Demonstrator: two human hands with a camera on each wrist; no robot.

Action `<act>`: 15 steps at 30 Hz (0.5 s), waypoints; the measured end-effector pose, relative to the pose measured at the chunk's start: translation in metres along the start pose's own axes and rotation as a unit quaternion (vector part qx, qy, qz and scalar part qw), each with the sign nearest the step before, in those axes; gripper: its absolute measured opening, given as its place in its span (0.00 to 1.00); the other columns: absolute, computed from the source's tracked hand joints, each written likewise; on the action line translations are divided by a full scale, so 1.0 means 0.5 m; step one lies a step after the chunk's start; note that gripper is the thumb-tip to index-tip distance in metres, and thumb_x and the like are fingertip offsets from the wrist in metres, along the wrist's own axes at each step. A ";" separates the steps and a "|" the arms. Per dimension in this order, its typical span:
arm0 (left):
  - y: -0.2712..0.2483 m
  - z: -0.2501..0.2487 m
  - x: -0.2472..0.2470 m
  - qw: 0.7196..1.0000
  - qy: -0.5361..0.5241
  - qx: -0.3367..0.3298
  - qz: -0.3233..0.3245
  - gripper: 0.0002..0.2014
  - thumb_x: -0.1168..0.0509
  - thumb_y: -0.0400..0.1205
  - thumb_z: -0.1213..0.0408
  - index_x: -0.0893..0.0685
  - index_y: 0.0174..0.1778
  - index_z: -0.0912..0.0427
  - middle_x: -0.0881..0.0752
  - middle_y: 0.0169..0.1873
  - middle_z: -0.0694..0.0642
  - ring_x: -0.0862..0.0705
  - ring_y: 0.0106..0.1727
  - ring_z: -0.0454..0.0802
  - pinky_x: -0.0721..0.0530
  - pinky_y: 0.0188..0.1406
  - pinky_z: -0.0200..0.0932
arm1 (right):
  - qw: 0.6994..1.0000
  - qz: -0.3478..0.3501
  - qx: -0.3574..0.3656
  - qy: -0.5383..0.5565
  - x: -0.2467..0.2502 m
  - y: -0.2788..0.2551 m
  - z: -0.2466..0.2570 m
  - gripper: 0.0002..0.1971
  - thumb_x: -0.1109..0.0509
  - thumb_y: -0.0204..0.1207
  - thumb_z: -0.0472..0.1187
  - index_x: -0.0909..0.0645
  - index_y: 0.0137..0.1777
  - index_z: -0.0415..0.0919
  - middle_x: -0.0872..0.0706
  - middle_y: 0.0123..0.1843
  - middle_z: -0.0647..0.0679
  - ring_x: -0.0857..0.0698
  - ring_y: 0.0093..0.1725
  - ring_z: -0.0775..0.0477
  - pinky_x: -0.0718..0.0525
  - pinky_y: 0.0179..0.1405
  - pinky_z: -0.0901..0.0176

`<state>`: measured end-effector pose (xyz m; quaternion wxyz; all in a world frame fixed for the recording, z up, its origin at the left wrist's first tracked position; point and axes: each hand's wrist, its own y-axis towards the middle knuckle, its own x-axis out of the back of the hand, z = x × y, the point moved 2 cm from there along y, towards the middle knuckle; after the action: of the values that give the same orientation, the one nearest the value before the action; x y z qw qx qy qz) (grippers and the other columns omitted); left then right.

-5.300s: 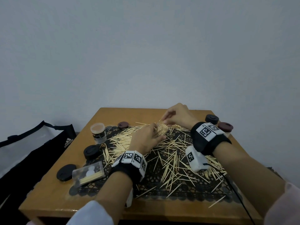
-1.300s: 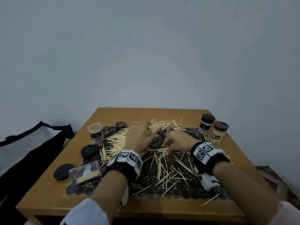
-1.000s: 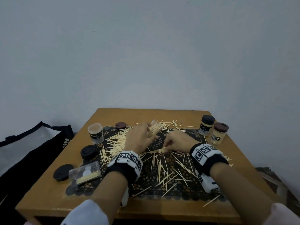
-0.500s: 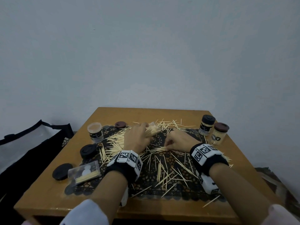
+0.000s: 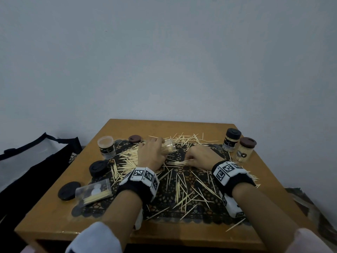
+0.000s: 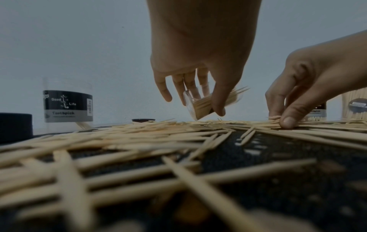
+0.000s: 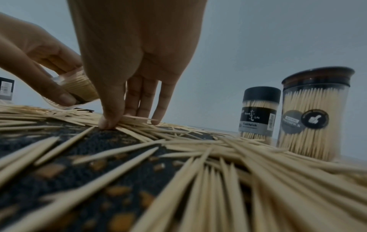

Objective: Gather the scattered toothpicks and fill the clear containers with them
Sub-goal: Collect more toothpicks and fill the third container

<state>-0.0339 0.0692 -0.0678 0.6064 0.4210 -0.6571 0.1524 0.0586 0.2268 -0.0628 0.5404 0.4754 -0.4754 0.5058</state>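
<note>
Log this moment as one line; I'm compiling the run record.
left hand: grips tilted clear container, part-filled | right hand: pinching toothpicks on mat | capped jars: two, full

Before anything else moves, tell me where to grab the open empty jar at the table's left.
Grip the open jar round its labelled side wall, coming from its front right. It stands upright and lidless, and black lids sit at its near left.
</note>
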 end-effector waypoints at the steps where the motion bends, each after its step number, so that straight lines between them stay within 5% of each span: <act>1: 0.000 0.000 0.000 1.000 0.000 -0.001 -0.001 0.25 0.29 0.79 0.56 0.26 0.71 0.52 0.20 0.67 0.51 0.23 0.68 0.51 0.29 0.69 0.51 | 1.000 -0.001 -0.002 -0.005 0.000 -0.001 0.000 0.09 0.29 0.79 0.46 0.12 0.52 0.44 0.12 0.50 0.49 0.16 0.50 0.50 0.21 0.47 0.60; 7: 0.002 0.004 -0.003 1.000 -0.005 0.007 -0.009 0.25 0.29 0.79 0.53 0.26 0.71 0.52 0.19 0.66 0.50 0.22 0.66 0.50 0.28 0.68 0.50 | 0.999 -0.013 0.005 -0.051 0.003 -0.005 0.004 0.11 0.33 0.81 0.49 0.13 0.54 0.46 0.12 0.52 0.51 0.16 0.53 0.49 0.21 0.48 0.58; 15: 0.003 0.013 -0.006 0.998 0.019 0.052 -0.026 0.25 0.31 0.80 0.56 0.28 0.73 0.54 0.20 0.67 0.53 0.23 0.68 0.52 0.28 0.70 0.53 | 0.988 -0.143 -0.011 -0.063 0.019 -0.007 0.007 0.09 0.36 0.84 0.44 0.15 0.48 0.44 0.17 0.38 0.53 0.20 0.38 0.53 0.19 0.40 0.62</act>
<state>-0.0398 0.0666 -0.0717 0.6000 0.4657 -0.6256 0.1781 0.0625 0.2243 -0.0533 0.5813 0.5639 -0.4409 0.3870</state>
